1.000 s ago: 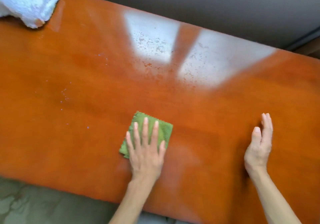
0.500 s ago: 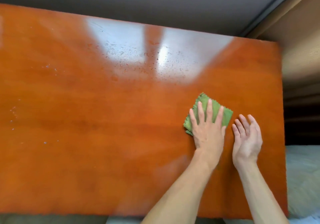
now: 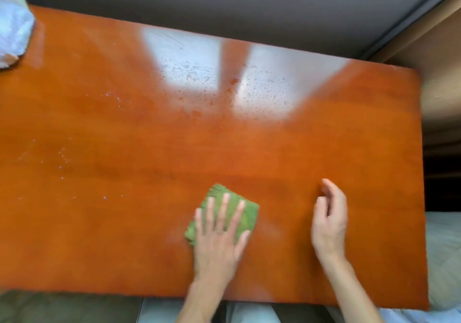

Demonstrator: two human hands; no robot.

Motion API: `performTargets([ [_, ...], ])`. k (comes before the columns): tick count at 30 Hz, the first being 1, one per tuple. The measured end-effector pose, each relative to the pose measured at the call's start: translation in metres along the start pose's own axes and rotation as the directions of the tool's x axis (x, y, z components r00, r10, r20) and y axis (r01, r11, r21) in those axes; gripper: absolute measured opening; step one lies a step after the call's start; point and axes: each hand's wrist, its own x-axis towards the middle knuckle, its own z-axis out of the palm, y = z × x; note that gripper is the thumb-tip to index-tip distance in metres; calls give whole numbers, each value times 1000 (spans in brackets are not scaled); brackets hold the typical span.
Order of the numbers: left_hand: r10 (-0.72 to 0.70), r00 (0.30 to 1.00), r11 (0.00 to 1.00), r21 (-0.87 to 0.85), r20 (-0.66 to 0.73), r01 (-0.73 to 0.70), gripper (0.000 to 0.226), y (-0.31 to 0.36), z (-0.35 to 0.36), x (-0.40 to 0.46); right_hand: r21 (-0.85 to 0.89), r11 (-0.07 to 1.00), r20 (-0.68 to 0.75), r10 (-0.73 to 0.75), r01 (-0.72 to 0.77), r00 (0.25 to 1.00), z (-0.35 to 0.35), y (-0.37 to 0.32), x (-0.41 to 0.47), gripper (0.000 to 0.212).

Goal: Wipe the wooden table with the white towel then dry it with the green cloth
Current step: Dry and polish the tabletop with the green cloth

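Bench [image 3: 299, 153]: orange wood, long axis left-right, droplets on far half.
White towel [image 3: 13, 28]: bunched at far-left corner.
Green cloth [image 3: 245, 216]: folded near front edge, corner pointing away.
Left hand [image 3: 219, 238]: grip released, fingers flat on cloth.
Right hand [image 3: 329, 220]: grip released, loosely curled, on or over the wood beside it.

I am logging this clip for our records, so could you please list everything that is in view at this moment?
wooden table: one, glossy orange-brown, fills most of the view, water droplets on its far and left parts
green cloth: one, green, folded, flat on the table near the front edge
white towel: one, white, bunched at the far left corner of the table
bedding: pale, right of the table
left hand: one, fingers spread straight, presses on the green cloth
right hand: one, fingers loosely curled, holds nothing, over the table right of the cloth
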Motion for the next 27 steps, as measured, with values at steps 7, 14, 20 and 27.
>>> performTargets([
  [7,-269,961,963,-25,-70,267,66,-206,-61,0,-187,851,471,-360,491,805,153,-100,-103,50],
  [14,-485,868,874,-52,-107,482,73,-393,-122,-11,-519,772,334,-212,367,918,217,-142,-124,53],
  [20,-539,832,842,-109,-135,528,68,-386,-117,3,-576,748,278,-201,331,939,222,-141,-125,53],
  [27,-129,981,991,-65,-145,120,66,-223,-65,21,-573,744,246,-244,344,938,224,-138,-127,52],
])
